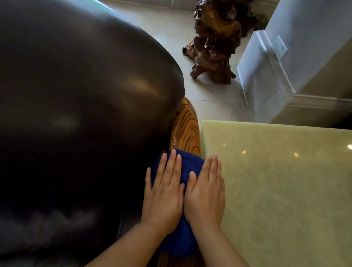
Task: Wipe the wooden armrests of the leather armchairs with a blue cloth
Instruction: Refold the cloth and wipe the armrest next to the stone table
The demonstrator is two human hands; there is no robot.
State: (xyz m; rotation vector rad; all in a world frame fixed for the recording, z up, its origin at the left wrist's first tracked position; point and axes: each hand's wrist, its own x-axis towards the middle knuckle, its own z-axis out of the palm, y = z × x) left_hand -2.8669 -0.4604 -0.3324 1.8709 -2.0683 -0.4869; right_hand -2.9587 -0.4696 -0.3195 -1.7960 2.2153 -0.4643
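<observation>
Blue cloth (187, 170) lies soft and folded on the wooden armrest (186, 128); we press it flat, left hand (163, 192) and right hand (205, 194) open-fingered, palms on top. Light, pliable, probably bunches easily.

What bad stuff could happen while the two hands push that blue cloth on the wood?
1. The armrest is narrow, so the cloth may slide off an edge.
2. The right hand is right beside the stone table, so it might bump the table's edge.
3. The left hand is next to the leather, so the cloth may smear it.
</observation>
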